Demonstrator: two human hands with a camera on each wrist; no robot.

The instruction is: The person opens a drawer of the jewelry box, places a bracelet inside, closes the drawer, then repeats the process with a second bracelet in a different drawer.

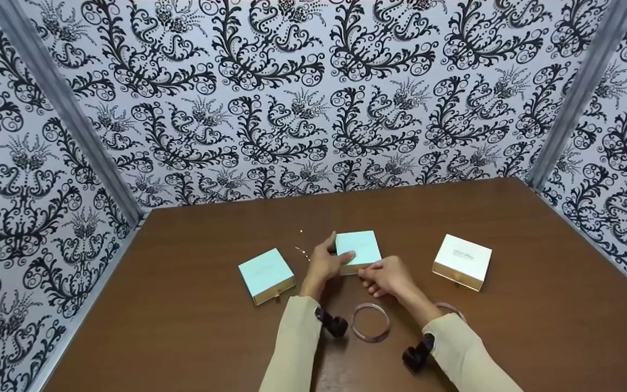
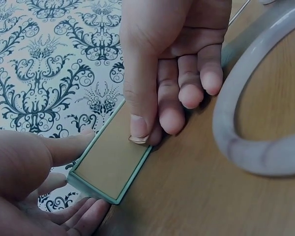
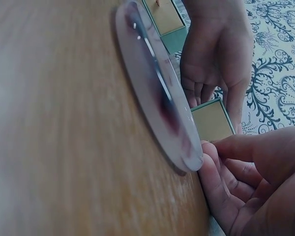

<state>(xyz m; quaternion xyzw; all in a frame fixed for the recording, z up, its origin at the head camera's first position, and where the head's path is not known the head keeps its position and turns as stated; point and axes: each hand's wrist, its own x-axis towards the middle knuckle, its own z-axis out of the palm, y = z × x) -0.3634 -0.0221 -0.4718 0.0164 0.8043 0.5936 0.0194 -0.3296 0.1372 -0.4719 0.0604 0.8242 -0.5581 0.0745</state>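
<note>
A mint-green drawer box lies flat at the middle of the table. My left hand grips its left side, the thumb over the lid. At the box's front, my right hand pinches a small pull tab between thumb and forefinger. The gold drawer front sits flush within the mint sleeve in the left wrist view. A pale, glossy bangle lies on the table between my forearms; it looms large in both wrist views. Part of a second bangle shows behind my right wrist.
Another mint-green box stands to the left, its tab facing front. A white box with a gold front stands to the right. Tiny pale specks, perhaps a thin chain, lie beside my left hand. Patterned walls enclose the brown table.
</note>
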